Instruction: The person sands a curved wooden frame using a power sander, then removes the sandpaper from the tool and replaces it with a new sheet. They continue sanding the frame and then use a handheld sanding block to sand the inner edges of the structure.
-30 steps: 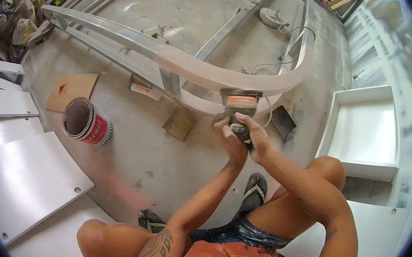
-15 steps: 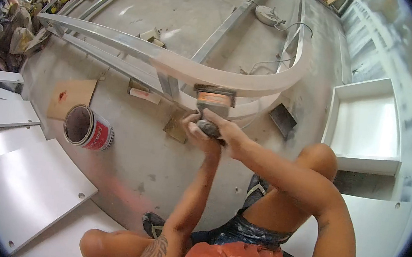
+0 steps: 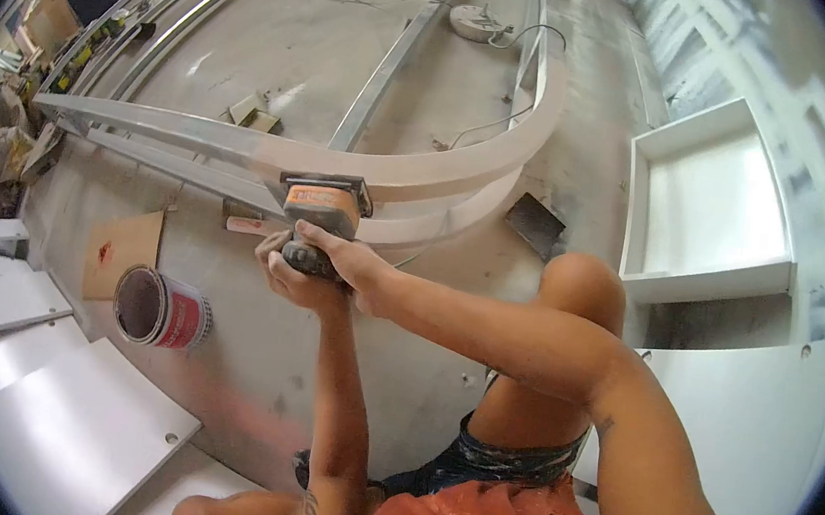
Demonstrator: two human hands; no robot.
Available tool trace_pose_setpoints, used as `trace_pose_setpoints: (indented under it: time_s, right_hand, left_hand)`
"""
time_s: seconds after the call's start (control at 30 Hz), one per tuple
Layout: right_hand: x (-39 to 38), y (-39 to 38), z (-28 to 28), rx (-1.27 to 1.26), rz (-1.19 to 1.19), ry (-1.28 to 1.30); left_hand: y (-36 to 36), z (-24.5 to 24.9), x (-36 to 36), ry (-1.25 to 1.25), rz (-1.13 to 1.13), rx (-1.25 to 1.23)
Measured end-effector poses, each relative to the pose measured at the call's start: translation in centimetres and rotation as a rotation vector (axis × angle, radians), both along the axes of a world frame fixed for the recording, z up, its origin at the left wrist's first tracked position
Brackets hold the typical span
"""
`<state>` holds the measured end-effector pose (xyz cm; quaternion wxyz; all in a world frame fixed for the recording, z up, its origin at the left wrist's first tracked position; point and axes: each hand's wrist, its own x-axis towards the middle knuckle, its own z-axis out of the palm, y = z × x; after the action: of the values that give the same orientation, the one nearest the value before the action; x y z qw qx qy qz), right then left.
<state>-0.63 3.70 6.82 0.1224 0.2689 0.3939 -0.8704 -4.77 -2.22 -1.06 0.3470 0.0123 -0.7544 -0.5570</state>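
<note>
Grey floor point(image 3: 424, 334); curved frame point(image 3: 442, 172)
Left hand point(image 3: 297, 284), right hand point(image 3: 361, 264): fingers wrapped around sander point(image 3: 325, 210); sander at frame's near side

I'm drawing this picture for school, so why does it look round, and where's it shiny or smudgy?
In the head view, a dark round border suggests a very wide lens; same head view, pale glare shines on the white panel at lower left, and the open white box on the right looks bright inside; head view again, the lettering on the sander is too smudgy to read.
</note>
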Motion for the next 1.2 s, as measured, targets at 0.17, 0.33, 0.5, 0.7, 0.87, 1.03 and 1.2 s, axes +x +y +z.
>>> trace_pose_setpoints:
  time_s: [0.17,0.33,0.5,0.7,0.87,1.03,1.2]
  right_hand:
    - [2.4,3.7,-2.2,0.162,0.064,-0.134]
    - [6.7,7.8,-0.1,0.234,0.025,-0.076]
    - [9.9,13.5,0.8,0.451,-0.001,-0.153]
    - [11.0,16.2,4.6,0.446,0.012,-0.19]
    - [10.1,14.3,2.8,0.479,-0.014,-0.177]
    - [7.1,10.6,0.9,0.417,0.071,-0.21]
    - [3.8,6.3,0.8,0.356,0.118,-0.169]
  left_hand:
    - [3.4,-2.0,3.5,-0.028,-0.165,0.292]
    - [8.0,-1.0,8.6,-0.035,-0.215,0.328]
    - [13.0,-0.8,13.3,-0.157,-0.431,0.631]
    - [15.4,3.0,15.4,-0.155,-0.511,0.538]
    - [14.2,1.3,14.0,-0.195,-0.495,0.545]
    - [9.9,0.4,10.3,-0.081,-0.291,0.405]
    - [5.2,0.0,5.8,-0.123,-0.271,0.489]
